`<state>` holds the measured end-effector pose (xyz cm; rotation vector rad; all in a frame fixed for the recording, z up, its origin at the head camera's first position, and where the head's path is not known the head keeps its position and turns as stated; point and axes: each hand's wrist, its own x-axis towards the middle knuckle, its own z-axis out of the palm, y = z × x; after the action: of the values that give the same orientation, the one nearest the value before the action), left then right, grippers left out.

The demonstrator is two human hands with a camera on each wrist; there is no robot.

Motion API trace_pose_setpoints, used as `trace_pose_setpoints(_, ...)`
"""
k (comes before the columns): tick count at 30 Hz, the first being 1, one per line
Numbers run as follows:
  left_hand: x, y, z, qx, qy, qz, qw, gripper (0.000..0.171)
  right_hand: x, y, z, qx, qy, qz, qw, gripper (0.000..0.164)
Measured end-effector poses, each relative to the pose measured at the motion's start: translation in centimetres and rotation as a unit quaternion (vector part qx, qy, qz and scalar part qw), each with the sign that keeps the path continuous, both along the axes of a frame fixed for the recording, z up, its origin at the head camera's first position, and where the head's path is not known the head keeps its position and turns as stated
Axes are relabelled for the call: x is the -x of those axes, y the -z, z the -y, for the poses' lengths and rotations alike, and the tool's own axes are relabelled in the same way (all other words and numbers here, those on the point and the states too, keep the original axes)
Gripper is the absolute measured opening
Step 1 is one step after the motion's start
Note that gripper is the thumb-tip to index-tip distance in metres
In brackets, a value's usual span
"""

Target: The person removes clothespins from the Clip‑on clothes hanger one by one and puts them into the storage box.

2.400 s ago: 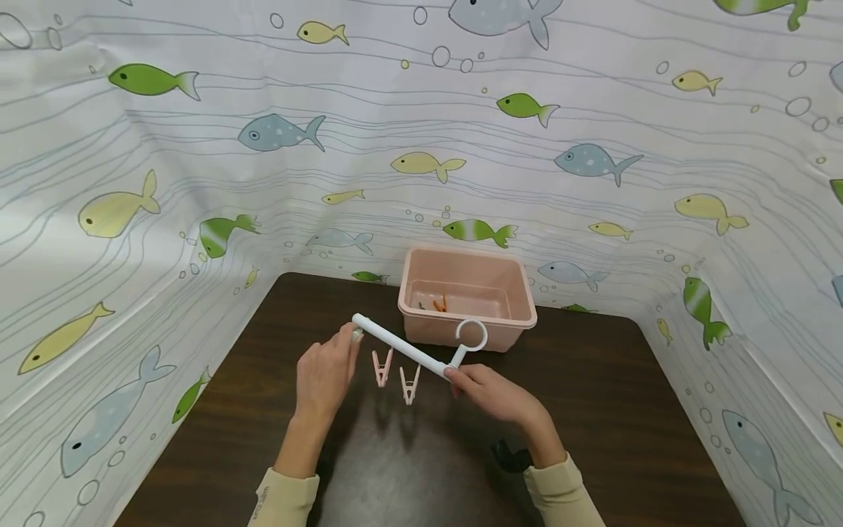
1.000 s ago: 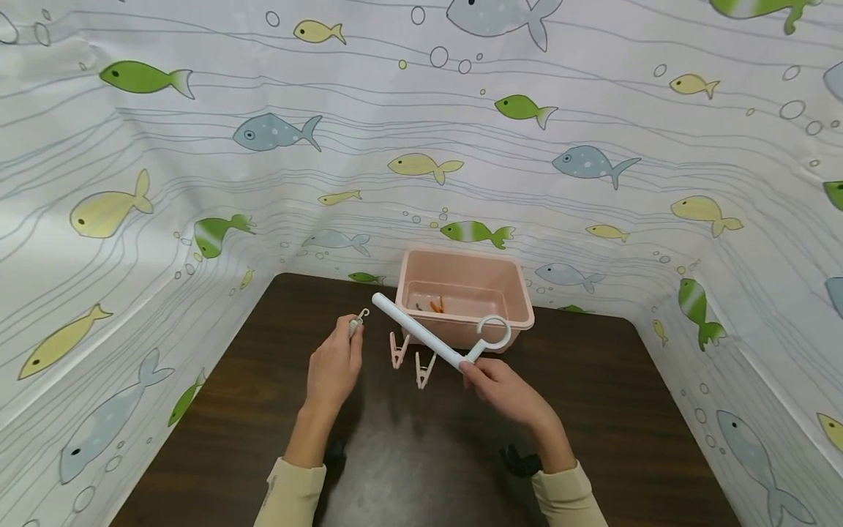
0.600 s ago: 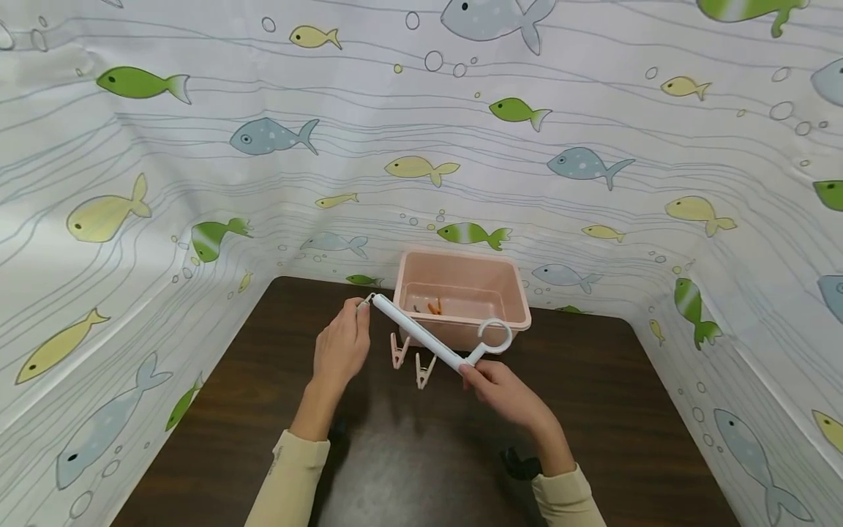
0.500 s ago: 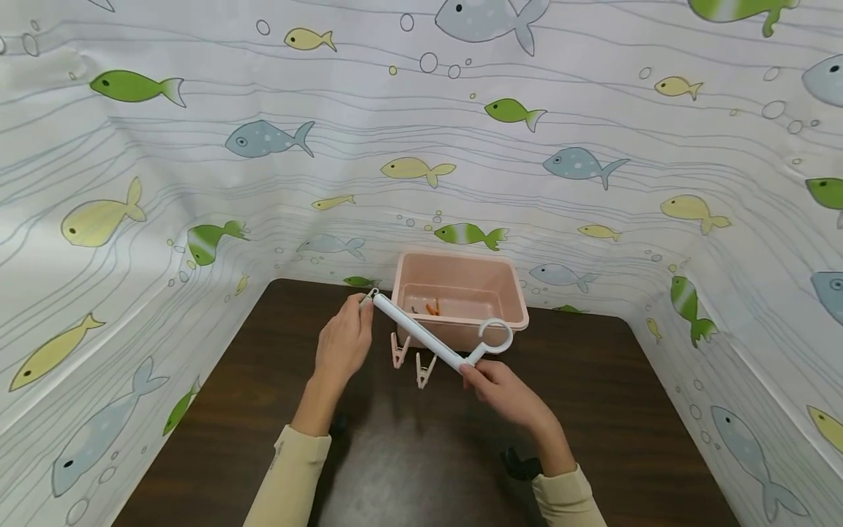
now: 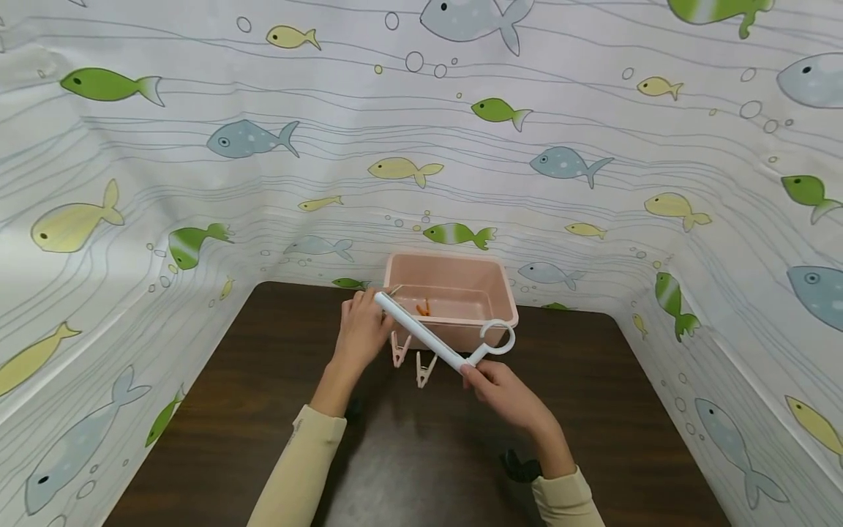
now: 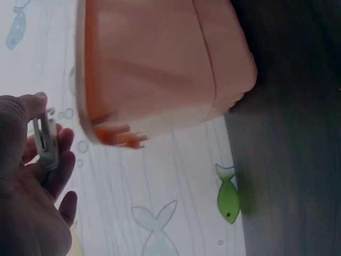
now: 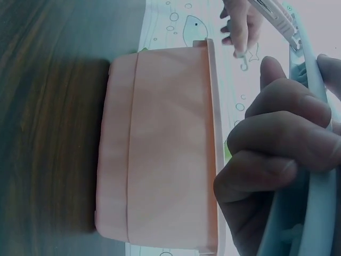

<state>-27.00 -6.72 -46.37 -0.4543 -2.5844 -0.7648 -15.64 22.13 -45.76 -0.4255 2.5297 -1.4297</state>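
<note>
hanger (image 5: pixel 421 331), pale blue, slants in the air before the pink bin (image 5: pixel 454 271), and your right hand (image 5: pixel 507 391) grips it at the lower end, just beside its round hook (image 5: pixel 513 339). your left hand (image 5: pixel 361 326), near the upper end, pinches a small whitish clip (image 6: pixel 47 144) between thumb and fingers; whether this hand also touches the hanger, i cannot tell. two pale pink clips (image 5: pixel 399 350) hang below the hanger. the bin stands on the dark wood-grain table (image 5: pixel 593 410) and contains small orange objects (image 5: pixel 424 309).
</note>
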Motion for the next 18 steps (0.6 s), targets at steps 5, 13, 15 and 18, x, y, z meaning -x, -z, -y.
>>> trace_pose_setpoints(5,0.9,0.5,-0.6,0.004,0.001,0.036,0.9993,0.048,0.0,0.3,-0.1,0.001,-0.003,0.002,1.000,0.040)
trace_pose_setpoints(13,1.5,0.6,-0.9,0.000,0.012,0.062,0.9980,0.044,0.1,0.4,-1.1,0.012,0.008,-0.001,1.000,0.040)
trace_pose_setpoints(15,1.6,0.5,-0.9,0.001,0.018,0.060,0.9980,0.042,0.2,0.4,-1.3,0.014,0.007,0.001,1.000,0.039)
trace_pose_setpoints(18,1.6,0.5,-1.0,-0.001,0.025,0.057,0.9981,0.044,0.1,0.4,-1.5,0.017,0.008,0.004,1.000,0.039)
